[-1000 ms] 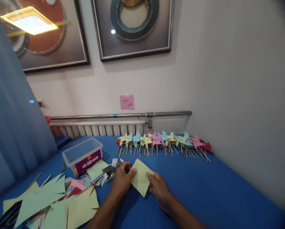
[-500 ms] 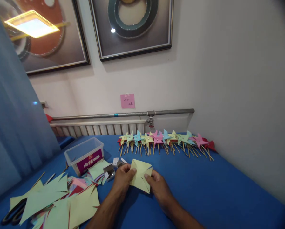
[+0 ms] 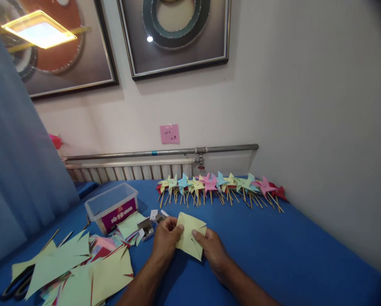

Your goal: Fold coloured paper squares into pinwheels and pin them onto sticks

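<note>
Both my hands hold a pale yellow cut paper square (image 3: pixel 190 238) just above the blue table (image 3: pixel 273 255). My left hand (image 3: pixel 165 242) pinches its left side near the centre. My right hand (image 3: pixel 211 250) presses a folded-in corner at the centre with thumb and fingers. Two corners of the paper are bent toward the middle. A row of finished paper pinwheels on wooden sticks (image 3: pixel 218 189) lies beyond the paper along the table's far edge.
A clear plastic box with a purple label (image 3: pixel 112 207) stands at the left, with a small open stapler-like box (image 3: pixel 146 231) beside it. Cut coloured paper sheets (image 3: pixel 78 267) and black scissors (image 3: pixel 16 284) lie front left. A radiator pipe (image 3: pixel 161 152) runs behind.
The flat yellow paper now has corners folded toward its centre. My right hand's fingers moved onto the middle of the paper. The hands shifted slightly.
</note>
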The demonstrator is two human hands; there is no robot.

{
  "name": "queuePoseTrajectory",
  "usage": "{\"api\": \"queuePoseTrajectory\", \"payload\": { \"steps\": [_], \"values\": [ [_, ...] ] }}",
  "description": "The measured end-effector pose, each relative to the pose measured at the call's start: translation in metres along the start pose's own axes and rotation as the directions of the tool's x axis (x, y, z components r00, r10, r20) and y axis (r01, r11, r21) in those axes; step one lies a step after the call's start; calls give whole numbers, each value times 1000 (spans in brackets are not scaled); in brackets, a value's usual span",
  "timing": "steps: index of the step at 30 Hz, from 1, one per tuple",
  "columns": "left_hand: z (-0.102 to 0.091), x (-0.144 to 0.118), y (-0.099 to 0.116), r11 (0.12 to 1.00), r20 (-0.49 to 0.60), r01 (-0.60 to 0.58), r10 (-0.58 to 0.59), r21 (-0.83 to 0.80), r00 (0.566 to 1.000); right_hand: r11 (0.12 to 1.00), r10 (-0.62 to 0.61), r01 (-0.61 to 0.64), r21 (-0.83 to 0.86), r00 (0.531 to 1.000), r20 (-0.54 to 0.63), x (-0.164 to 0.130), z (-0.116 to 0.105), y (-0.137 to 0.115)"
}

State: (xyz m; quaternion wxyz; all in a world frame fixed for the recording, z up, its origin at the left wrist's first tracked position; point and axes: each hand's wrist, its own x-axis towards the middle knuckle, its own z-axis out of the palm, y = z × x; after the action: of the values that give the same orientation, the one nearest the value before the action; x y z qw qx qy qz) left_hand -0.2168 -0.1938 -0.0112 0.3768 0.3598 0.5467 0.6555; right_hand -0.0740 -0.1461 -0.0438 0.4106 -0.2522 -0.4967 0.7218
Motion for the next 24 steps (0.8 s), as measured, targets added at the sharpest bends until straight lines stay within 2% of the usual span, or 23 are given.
{"api": "queuePoseTrajectory", "payload": {
  "steps": [3,5,6,8,10,11,15,17,24],
  "values": [
    [-2,0,-1,980,-20,-136,140,144,990,1000,2,-3,-24,1000,-12,0,0,-1],
    [-5,-2,0,921,8,-260,269,292,963,1000,9,-9,-17,1000,-10,0,0,-2],
    [-5,-4,1,862,45,-343,353,372,935,1000,13,-14,-4,1000,-6,0,1,-3],
    [-7,-6,3,698,164,-522,514,490,842,999,30,-30,29,1000,-4,1,3,-5],
    [-7,-9,5,542,287,-648,605,535,742,997,49,-48,59,999,-8,2,4,-6],
    [-7,-10,5,484,331,-682,623,548,708,996,55,-55,70,998,-10,2,5,-6],
    [-6,-13,4,292,435,-732,648,616,625,996,69,-68,62,998,-15,3,4,-4],
    [-5,-14,4,219,462,-734,653,643,600,996,78,-77,49,997,-22,3,2,-2],
    [-7,-12,4,132,496,-723,645,678,581,996,80,-79,31,997,-6,0,1,-5]
  ]
}}
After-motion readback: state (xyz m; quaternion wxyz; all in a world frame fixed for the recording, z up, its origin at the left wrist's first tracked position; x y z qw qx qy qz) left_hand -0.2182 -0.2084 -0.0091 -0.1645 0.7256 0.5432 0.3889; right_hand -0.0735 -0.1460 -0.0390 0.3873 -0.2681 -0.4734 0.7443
